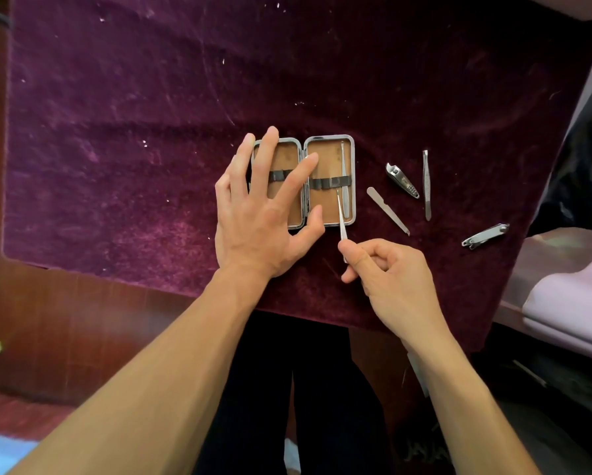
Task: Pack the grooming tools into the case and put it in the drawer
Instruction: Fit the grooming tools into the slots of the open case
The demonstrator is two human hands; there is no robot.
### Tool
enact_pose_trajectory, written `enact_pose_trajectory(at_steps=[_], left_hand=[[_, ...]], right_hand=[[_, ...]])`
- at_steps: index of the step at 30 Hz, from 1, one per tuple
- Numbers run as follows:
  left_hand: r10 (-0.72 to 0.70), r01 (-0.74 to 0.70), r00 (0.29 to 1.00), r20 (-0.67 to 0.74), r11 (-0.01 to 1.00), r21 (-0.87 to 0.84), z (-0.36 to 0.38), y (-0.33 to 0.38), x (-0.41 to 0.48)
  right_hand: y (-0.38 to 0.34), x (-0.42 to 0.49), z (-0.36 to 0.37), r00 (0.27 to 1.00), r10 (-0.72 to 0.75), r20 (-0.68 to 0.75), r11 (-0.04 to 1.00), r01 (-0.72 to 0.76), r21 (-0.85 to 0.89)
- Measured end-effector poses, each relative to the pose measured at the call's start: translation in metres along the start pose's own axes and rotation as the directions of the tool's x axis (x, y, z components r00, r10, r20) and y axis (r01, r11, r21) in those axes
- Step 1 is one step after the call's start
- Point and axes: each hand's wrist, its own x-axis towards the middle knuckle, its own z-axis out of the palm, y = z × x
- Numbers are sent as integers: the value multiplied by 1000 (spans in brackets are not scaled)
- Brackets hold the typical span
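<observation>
A small metal-rimmed case (353, 186) with tan lining lies open on the purple cloth. My left hand (263, 214) rests flat on it, fingers spread over both halves. One slim tool (344, 166) sits under the dark elastic band (330, 182) in the right half. My right hand (390, 269) pinches a thin metal tool (340, 217) whose tip reaches the band. To the right lie a nail file (387, 210), a nail clipper (402, 181), tweezers (426, 185) and a second clipper (485, 236).
The purple velvet cloth (150, 132) covers the table, with a wooden edge (65, 320) at the near left. A pale lilac object (572, 310) sits on a surface at the right. Dark trousers (287, 389) show below the table edge.
</observation>
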Motion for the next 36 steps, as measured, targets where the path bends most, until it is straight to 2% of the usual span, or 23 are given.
enact_pose_trajectory(at_steps=[5,16,26,33,36], left_hand=[[-7,7,1000,-2,1000,-8,0,1,0],[-9,9,1000,24,1000,-11,-2,0,0],[-10,10,999,38,1000,1,-3,0,0],[-12,12,999,31,1000,1,-3,1,0],[-11,11,999,33,1000,4,-3,1,0]], right_hand=[[-5,2,1,999,32,-2,999,-32,5],[-24,0,-5,987,133,91,991,-135,22],[-31,-1,-5,985,151,83,988,-152,8],[-32,1,-1,983,172,62,974,-179,138],[-31,4,4,987,158,30,978,-161,132]])
